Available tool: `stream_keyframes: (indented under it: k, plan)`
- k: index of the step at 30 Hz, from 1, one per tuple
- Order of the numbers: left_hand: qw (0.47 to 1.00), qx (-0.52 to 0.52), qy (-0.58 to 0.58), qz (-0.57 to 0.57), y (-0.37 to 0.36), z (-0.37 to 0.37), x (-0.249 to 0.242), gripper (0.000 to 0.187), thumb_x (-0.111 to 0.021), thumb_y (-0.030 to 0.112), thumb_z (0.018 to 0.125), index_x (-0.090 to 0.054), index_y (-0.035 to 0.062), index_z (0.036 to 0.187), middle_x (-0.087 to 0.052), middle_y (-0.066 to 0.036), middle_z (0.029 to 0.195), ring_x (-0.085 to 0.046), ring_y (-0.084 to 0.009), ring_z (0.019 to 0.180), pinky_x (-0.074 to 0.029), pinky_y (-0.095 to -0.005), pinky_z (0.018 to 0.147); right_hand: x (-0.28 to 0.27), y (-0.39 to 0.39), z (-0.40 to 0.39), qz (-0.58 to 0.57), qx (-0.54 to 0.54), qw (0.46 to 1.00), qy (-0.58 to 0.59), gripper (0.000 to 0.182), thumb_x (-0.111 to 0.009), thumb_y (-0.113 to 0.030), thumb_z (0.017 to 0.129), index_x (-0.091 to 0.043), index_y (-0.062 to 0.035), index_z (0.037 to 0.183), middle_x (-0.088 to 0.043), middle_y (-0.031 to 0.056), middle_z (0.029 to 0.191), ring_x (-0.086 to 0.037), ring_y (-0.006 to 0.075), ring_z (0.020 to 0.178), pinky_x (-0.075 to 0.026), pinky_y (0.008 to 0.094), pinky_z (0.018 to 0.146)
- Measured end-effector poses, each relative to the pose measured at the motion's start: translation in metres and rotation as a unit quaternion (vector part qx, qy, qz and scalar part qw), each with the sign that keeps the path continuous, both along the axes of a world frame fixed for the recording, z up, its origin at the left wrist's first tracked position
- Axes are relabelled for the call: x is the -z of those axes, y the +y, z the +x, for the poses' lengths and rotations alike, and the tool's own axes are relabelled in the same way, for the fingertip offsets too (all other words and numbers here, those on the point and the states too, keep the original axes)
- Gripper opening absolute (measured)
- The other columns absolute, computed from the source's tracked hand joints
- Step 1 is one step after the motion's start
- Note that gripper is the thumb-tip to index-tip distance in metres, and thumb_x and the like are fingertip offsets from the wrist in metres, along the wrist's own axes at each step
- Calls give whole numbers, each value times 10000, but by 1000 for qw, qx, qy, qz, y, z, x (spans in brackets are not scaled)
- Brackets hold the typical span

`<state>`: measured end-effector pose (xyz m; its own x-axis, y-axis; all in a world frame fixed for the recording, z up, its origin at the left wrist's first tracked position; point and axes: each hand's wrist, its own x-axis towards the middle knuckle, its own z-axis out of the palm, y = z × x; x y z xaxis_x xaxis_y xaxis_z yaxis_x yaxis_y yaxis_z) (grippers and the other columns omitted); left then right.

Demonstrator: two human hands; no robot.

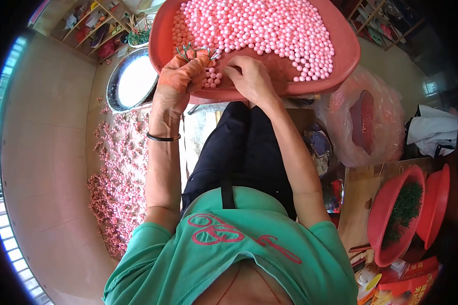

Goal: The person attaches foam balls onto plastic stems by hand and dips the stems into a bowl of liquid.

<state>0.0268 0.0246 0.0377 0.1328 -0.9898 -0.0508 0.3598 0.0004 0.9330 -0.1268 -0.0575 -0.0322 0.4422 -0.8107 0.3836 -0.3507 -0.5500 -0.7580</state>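
Note:
My left hand [183,73], with orange covering over its fingers, is closed around several thin green wire stems [187,50] at the near left of the red basin [346,46]. Pink beads [259,25] fill the basin's far part, and a few loose ones [212,77] lie beside my left fingers. Just to the right, my right hand [250,76] is over the basin's near side, its fingers curled and thumb and fingertips close together. Whatever may be between those fingertips is hidden.
On the floor at left lie many pink beaded stems [122,178], below a round pan with white contents [136,81]. At right stand a clear plastic bag [387,112] and a red basin [376,223] of green stems. Shelves [99,25] are at the far left.

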Motion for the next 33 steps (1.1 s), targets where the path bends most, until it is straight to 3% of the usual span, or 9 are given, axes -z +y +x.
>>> stream_keyframes:
  k: [5, 9, 13, 17, 21, 24, 30, 33]
  plan:
    - [1000, -2, 13, -9, -4, 9, 11, 72, -627, 95, 886, -632, 24, 896, -466, 72, 613, -318, -17, 474, -192, -198, 437, 3, 4, 18, -63, 3, 995, 71, 181, -629, -190, 827, -661, -12, 840, -655, 184, 834, -637, 374, 803, -488, 476, 739]
    - [1000, -6, -5, 1, -4, 6, 8, 105, -653, 122, 881, -631, 21, 899, -480, 66, 621, -354, -23, 476, -321, -189, 459, 9, 1, 15, -74, -9, 997, 15, 186, -644, -191, 827, -652, -5, 824, -654, 186, 816, -647, 357, 773, -492, 456, 705]
    - [999, -9, -24, 24, -1, -2, 1, 142, -667, 145, 880, -637, 13, 926, -528, 47, 660, -450, -44, 524, -447, -211, 533, 7, -2, -2, 57, 23, 992, -111, 217, -712, -207, 846, -664, 4, 861, -665, 91, 765, -581, 115, 619, -455, 274, 584]
    - [999, 6, -16, 27, -4, -11, 4, 153, -667, 149, 884, -630, 15, 948, -592, 16, 720, -543, -72, 594, -452, -208, 547, 3, -6, -25, 158, 20, 963, -216, 140, -679, -147, 880, -660, -9, 895, -628, -4, 771, -512, 46, 616, -404, 192, 555]
    - [995, -27, -73, 54, -8, -20, 13, 155, -664, 149, 891, -622, 14, 955, -645, -27, 765, -565, -77, 607, -423, -196, 527, -3, 0, -37, 230, 2, 912, -339, 171, -713, -176, 859, -653, -31, 924, -585, -31, 723, -502, 24, 613, -389, 175, 510]
    - [994, 4, -92, 49, -9, -28, 12, 164, -660, 151, 897, -621, 6, 964, -674, -59, 802, -571, -76, 611, -406, -195, 510, -7, 7, -40, 235, -4, 912, -336, 148, -638, -105, 902, -648, -3, 1009, -642, 10, 868, -521, 40, 666, -421, 188, 571]
    - [995, -26, -83, 39, -20, -33, 31, 160, -653, 135, 898, -618, -3, 973, -686, -69, 848, -562, -69, 604, -393, -194, 500, -4, 8, -42, 219, -16, 917, -332, 146, -617, -97, 918, -643, 22, 1000, -655, 21, 902, -531, 54, 660, -442, 210, 579]
    - [995, -56, -81, 32, -20, -37, 31, 146, -664, 128, 885, -628, 11, 964, -679, -41, 847, -529, -49, 592, -362, -179, 495, 11, -8, -44, 49, 21, 969, -240, 129, -643, -113, 901, -649, 4, 955, -664, 44, 877, -549, 85, 658, -458, 241, 604]
